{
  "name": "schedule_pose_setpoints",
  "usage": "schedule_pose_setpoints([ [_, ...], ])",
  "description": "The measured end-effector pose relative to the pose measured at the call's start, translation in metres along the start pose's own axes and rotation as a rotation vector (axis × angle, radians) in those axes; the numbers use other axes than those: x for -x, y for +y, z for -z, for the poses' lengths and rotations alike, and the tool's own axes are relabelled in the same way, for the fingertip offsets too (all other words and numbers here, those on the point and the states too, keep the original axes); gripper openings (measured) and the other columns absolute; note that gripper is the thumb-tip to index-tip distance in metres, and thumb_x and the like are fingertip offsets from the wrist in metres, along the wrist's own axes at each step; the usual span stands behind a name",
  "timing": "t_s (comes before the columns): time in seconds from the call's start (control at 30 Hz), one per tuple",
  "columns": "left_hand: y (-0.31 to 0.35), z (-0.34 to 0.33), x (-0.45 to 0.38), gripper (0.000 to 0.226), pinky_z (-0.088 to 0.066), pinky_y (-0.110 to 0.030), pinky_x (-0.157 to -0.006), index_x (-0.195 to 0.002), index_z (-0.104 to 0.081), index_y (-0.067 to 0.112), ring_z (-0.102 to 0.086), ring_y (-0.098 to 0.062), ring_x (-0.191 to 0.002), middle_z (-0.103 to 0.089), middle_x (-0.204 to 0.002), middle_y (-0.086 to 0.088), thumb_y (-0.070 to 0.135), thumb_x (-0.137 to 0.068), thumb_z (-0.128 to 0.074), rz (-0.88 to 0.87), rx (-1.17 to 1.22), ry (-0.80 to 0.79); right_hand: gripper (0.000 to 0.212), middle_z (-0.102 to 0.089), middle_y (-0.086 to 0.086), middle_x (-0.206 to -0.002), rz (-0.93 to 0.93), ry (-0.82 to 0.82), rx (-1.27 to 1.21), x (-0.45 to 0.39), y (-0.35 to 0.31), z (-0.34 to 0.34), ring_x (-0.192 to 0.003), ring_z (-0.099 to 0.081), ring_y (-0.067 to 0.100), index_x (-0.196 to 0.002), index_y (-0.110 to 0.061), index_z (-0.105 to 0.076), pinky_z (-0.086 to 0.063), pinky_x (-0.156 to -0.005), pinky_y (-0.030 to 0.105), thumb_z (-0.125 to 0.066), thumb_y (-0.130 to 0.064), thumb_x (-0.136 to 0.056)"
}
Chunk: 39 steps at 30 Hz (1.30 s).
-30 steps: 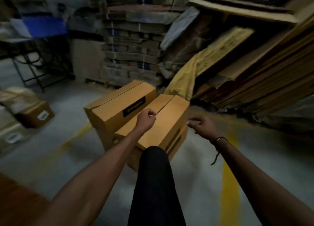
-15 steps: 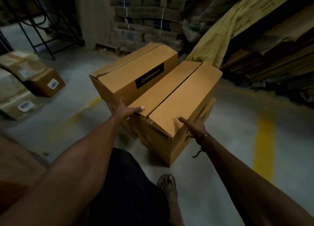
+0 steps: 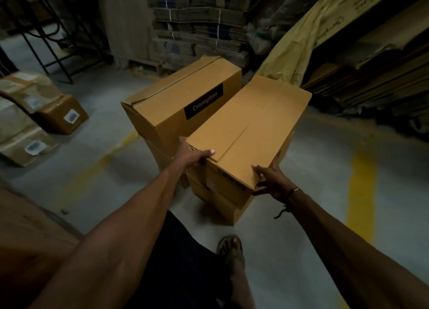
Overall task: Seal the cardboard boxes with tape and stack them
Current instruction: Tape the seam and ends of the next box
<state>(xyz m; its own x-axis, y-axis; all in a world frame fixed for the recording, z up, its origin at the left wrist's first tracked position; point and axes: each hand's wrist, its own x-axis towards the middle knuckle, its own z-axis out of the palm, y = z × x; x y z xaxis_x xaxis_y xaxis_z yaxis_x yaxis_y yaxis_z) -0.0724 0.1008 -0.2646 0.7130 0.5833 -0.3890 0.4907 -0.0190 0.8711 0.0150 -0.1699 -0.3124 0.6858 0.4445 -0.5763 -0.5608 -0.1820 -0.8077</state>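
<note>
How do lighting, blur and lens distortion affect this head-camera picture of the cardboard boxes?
Head view: dim light, dark corners; the plain brown cardboard box both hands grip is clearest; the labelled boxes on the floor are blurred; the wide lens bends the edges.

"Crompton" on the black label [image 3: 203,101] of the left box [image 3: 176,104]

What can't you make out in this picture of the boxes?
Head view only:
- Tape on the held box: seam too dim to tell.
- Box beneath: mostly covered by the held box.
- Left hand fingers: behind the box corner.
- Floor box labels: blurred.
</note>
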Motion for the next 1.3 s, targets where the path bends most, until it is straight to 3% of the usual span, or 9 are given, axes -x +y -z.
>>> schedule_pose_setpoints([
  [0.27, 0.019, -0.097, 0.078, 0.128, -0.043, -0.054, -0.114, -0.151, -0.024, 0.02, -0.044, -0.032, -0.14, -0.044, -0.151, -0.011, 0.044, -0.052, -0.101, -0.133, -0.014, -0.036, 0.089, -0.035, 0.01, -0.155, 0.135, 0.124, 0.079, 0.091, -0.014, 0.106, -0.124, -0.048, 0.054, -0.146, -0.064, -0.012, -0.056, -0.075, 0.071, -0.073, -0.025, -0.093],
  [0.37, 0.029, -0.157, 0.114, 0.141, -0.046, -0.052, -0.112, -0.149, -0.024, 0.022, -0.045, -0.031, -0.137, -0.046, -0.148, -0.009, 0.065, -0.037, -0.098, -0.187, -0.046, -0.117, 0.087, -0.044, 0.007, -0.145, 0.166, 0.229, 0.074, 0.149, -0.008, 0.16, -0.118, -0.054, 0.051, -0.145, -0.063, -0.013, -0.057, -0.072, 0.069, -0.073, -0.028, -0.093],
  [0.53, 0.051, -0.255, 0.174, 0.108, -0.046, -0.034, -0.104, -0.144, -0.028, 0.016, -0.051, -0.028, -0.13, -0.052, -0.14, -0.009, 0.045, -0.065, -0.096, -0.244, -0.11, -0.259, 0.091, -0.051, 0.004, -0.133, 0.158, 0.412, 0.062, 0.235, 0.014, 0.236, -0.109, -0.06, 0.042, -0.148, -0.056, -0.011, -0.059, -0.068, 0.066, -0.077, -0.028, -0.091],
  [0.67, 0.051, -0.321, 0.202, 0.107, -0.048, -0.046, -0.108, -0.148, -0.026, 0.019, -0.05, -0.033, -0.132, -0.049, -0.146, -0.013, 0.038, -0.069, -0.096, -0.283, -0.12, -0.331, 0.084, -0.051, 0.008, -0.136, 0.093, 0.534, -0.05, 0.266, 0.049, 0.283, -0.109, -0.062, 0.045, -0.143, -0.051, -0.017, -0.06, -0.07, 0.064, -0.078, -0.029, -0.089],
  [0.83, 0.025, -0.399, 0.206, 0.091, -0.043, -0.035, -0.095, -0.155, -0.025, 0.027, -0.05, -0.036, -0.133, -0.046, -0.153, -0.014, 0.026, -0.086, -0.084, -0.338, -0.224, -0.394, 0.077, -0.054, 0.004, -0.135, 0.052, 0.666, -0.119, 0.251, 0.11, 0.328, -0.109, -0.063, 0.042, -0.13, -0.057, -0.021, -0.062, -0.066, 0.059, -0.081, -0.042, -0.084],
  [0.93, -0.003, -0.44, 0.187, 0.076, -0.045, -0.04, -0.103, -0.152, -0.034, 0.031, -0.048, -0.037, -0.135, -0.045, -0.155, -0.011, 0.026, -0.091, -0.078, -0.353, -0.318, -0.453, 0.078, -0.054, 0.005, -0.136, 0.03, 0.711, -0.149, 0.226, 0.145, 0.348, -0.108, -0.065, 0.042, -0.132, -0.053, -0.021, -0.062, -0.063, 0.057, -0.081, -0.045, -0.083],
  [1.1, -0.05, -0.483, 0.157, 0.055, -0.05, -0.045, -0.104, -0.145, -0.049, 0.031, -0.052, -0.033, -0.129, -0.051, -0.149, -0.008, 0.022, -0.096, -0.072, -0.305, -0.385, -0.472, 0.112, -0.043, 0.004, -0.153, -0.017, 0.744, -0.24, 0.175, 0.204, 0.366, -0.11, -0.062, 0.042, -0.149, -0.057, -0.009, -0.061, -0.061, 0.058, -0.086, -0.057, -0.067],
  [1.2, -0.071, -0.5, 0.14, 0.051, -0.049, -0.043, -0.106, -0.145, -0.051, 0.03, -0.054, -0.03, -0.128, -0.053, -0.149, -0.008, 0.018, -0.099, -0.068, -0.298, -0.357, -0.48, 0.13, -0.035, -0.004, -0.156, -0.043, 0.753, -0.263, 0.147, 0.228, 0.368, -0.126, -0.054, 0.041, -0.152, -0.058, 0.007, -0.061, -0.072, 0.062, -0.086, -0.066, -0.062],
  [1.3, -0.089, -0.514, 0.128, 0.048, -0.042, -0.035, -0.108, -0.149, -0.05, 0.027, -0.05, -0.033, -0.135, -0.052, -0.152, -0.01, 0.015, -0.103, -0.059, -0.321, -0.383, -0.468, 0.139, -0.023, -0.004, -0.167, -0.033, 0.791, -0.283, 0.121, 0.251, 0.367, -0.143, -0.04, 0.038, -0.148, -0.06, 0.014, -0.052, -0.094, 0.066, -0.081, -0.082, -0.049],
])
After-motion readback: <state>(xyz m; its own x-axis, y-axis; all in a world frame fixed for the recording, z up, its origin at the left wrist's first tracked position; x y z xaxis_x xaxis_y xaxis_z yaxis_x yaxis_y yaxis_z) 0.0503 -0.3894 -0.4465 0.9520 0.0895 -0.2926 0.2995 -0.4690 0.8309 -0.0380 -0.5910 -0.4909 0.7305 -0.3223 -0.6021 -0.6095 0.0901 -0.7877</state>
